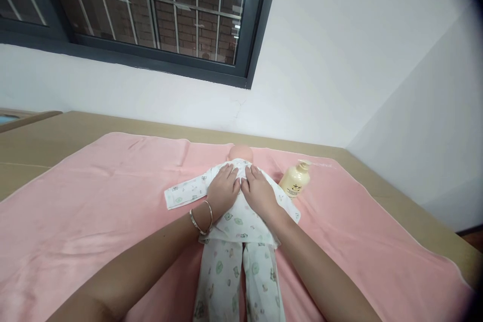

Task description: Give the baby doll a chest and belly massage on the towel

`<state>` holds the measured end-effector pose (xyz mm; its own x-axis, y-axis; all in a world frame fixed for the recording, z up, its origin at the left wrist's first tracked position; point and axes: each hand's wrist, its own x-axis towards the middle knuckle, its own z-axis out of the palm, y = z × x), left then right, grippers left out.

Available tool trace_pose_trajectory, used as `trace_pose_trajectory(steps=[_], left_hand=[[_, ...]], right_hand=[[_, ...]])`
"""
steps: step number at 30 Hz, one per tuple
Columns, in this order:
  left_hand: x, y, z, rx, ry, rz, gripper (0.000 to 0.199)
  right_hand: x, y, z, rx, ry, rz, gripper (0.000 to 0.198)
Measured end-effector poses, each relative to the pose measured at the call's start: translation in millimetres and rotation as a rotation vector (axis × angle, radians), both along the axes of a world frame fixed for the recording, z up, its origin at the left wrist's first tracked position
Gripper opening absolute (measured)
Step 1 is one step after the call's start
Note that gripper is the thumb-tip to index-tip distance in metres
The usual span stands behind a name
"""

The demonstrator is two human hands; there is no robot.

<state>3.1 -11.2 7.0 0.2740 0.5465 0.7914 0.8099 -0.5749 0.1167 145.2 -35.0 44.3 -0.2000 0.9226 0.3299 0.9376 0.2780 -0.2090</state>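
Note:
A baby doll [241, 153] lies on a pink cloth, its head toward the wall. It is dressed in a white long-sleeved top [241, 221] and matching trousers [222, 274], both with a small green and brown print. My left hand [223, 188] rests flat on the left side of the doll's upper body, a silver bangle [193, 222] at the wrist. On the other side my right hand [260, 192] lies flat too, thumbs close together at the middle. One sleeve [184, 193] stretches out to the left; the right sleeve is partly hidden by my forearm.
A cream pump bottle [296, 179] stands tilted in view just right of the doll. The pink cloth [124, 186] covers much of a wooden table [381, 206]. Behind are a white wall [302, 100] and a barred window [158, 15] with a dark frame.

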Motion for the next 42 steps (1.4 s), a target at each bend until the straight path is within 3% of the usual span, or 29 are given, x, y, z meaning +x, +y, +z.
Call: trace_pose_trajectory(steps=[5,14,31,42], left_hand=[[-1.7,-8.1,5.3,0.118,-0.022,0.008,0.021],[-1.0,-7.8,6.6,0.122,-0.041,0.007,0.017],[-0.3,0.5,-0.4,-0.172,-0.107,-0.018,0.036],[-0.4,-0.6,1.8,-0.17,-0.112,-0.018,0.035]], right_hand=[[-7.0,-12.6,2.8,0.091,-0.114,-0.04,0.049],[-4.0,-8.7,-0.2,0.08,-0.034,-0.09,0.049],[4.8,4.0,-5.2,-0.001,0.114,-0.007,0.056],[4.1,3.0,-5.9,0.014,0.106,-0.002,0.056]])
